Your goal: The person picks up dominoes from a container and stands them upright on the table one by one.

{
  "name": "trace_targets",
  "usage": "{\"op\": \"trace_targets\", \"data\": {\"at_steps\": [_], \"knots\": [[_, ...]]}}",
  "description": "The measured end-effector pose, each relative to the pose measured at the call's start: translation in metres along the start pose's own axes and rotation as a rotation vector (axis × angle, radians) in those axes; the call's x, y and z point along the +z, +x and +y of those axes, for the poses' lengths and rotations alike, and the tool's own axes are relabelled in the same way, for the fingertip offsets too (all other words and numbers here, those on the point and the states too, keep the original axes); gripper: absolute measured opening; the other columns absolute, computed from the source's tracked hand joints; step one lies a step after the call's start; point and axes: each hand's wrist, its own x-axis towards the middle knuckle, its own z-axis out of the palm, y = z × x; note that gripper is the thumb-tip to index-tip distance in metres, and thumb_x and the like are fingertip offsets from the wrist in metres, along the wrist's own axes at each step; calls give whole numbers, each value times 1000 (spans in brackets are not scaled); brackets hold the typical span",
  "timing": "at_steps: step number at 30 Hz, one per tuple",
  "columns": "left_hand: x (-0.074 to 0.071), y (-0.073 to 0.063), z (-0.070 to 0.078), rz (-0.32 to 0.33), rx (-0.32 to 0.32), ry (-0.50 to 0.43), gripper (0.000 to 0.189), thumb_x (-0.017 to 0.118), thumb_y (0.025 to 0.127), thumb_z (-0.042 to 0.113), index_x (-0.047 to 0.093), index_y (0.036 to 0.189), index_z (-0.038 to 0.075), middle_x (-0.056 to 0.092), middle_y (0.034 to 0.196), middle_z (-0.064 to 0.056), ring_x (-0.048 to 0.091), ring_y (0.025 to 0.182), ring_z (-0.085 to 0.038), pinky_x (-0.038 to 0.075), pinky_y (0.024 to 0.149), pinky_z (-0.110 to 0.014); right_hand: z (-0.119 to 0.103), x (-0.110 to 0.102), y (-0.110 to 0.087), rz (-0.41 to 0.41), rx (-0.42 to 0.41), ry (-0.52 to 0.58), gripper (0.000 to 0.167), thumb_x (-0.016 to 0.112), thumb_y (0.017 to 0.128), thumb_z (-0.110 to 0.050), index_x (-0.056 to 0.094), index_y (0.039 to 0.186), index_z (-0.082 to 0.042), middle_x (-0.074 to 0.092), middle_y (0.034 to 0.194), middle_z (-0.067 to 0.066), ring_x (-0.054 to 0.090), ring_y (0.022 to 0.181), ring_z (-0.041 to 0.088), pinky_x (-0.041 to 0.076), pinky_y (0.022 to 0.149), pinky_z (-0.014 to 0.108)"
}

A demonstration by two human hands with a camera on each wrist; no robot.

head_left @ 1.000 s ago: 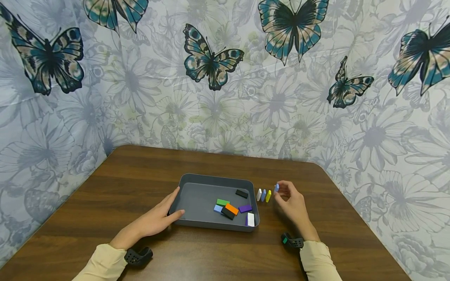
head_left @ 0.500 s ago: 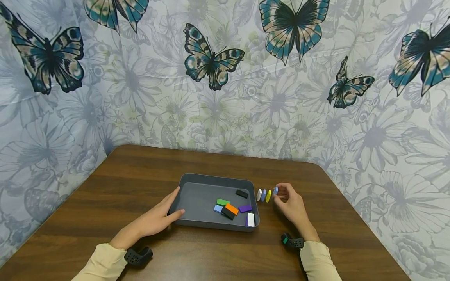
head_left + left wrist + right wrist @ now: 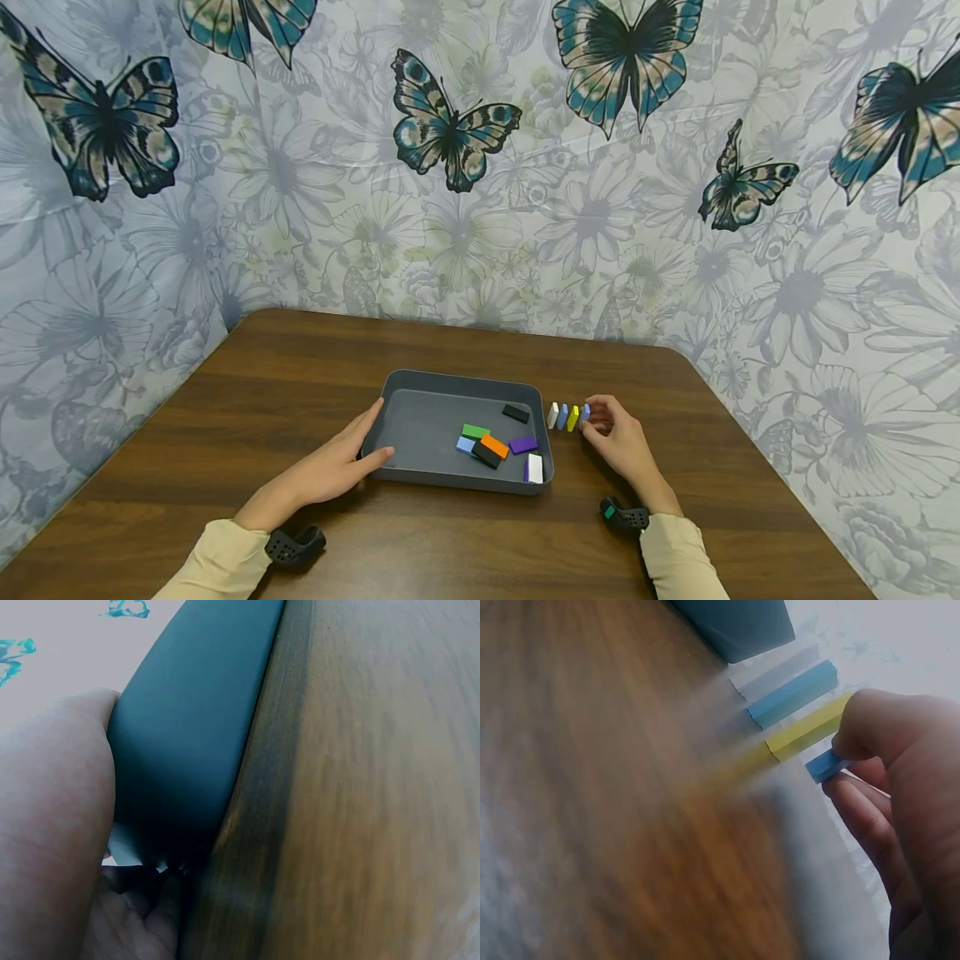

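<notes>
In the head view my right hand [image 3: 621, 440] pinches a blue domino [image 3: 586, 412] between thumb and fingertips, at the right end of a short row. A yellow domino [image 3: 573, 418], a blue domino [image 3: 793, 696] and a white domino [image 3: 552, 416] stand upright beside it, apart from each other. In the right wrist view the held domino's lower end shows a little above the tabletop. My left hand [image 3: 330, 467] holds the left side of a grey tray [image 3: 457, 479], its thumb over the rim. In the left wrist view its other fingers are partly hidden beside the tray wall [image 3: 195, 712].
Inside the tray lie green [image 3: 476, 432], orange [image 3: 494, 447], purple [image 3: 522, 445], white [image 3: 535, 468], light blue and black dominoes, some overlapping. The tray's right wall stands close to the row. A patterned wall hanging [image 3: 480, 250] rises behind the wooden table [image 3: 420, 542].
My right hand has lowered the blue domino and brought it slightly left, beside the yellow one. The left hand and tray have stayed put.
</notes>
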Motion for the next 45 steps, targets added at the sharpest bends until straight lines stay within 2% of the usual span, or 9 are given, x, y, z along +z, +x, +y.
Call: {"op": "trace_targets", "data": {"at_steps": [14, 38, 45], "knots": [[0, -1, 1, -9, -17, 4, 90, 51, 106, 54, 0, 167, 11, 3, 172, -22, 12, 156, -46, 24, 117, -70, 5, 2, 1, -29, 22, -10, 36, 75, 88, 4, 65, 122, 0, 74, 106, 15, 71, 99, 29, 59, 81, 24], [-1, -1, 3, -5, -17, -1, 88, 51, 107, 50, -1, 167, 11, 3, 172, -21, 11, 157, -45, 23, 118, -69, 9, 2, 2, -72, 52, -3, 38, 75, 91, 2, 63, 127, 0, 72, 113, 18, 72, 103, 31, 60, 85, 33], [0, -1, 3, -8, -17, -4, 88, 51, 107, 49, -1, 167, 10, 2, 172, -21, 11, 157, -46, 23, 118, -69, 7, 2, 1, -79, 56, -22, 39, 75, 91, 1, 63, 128, -1, 73, 113, 18, 73, 100, 29, 60, 85, 36]]}}
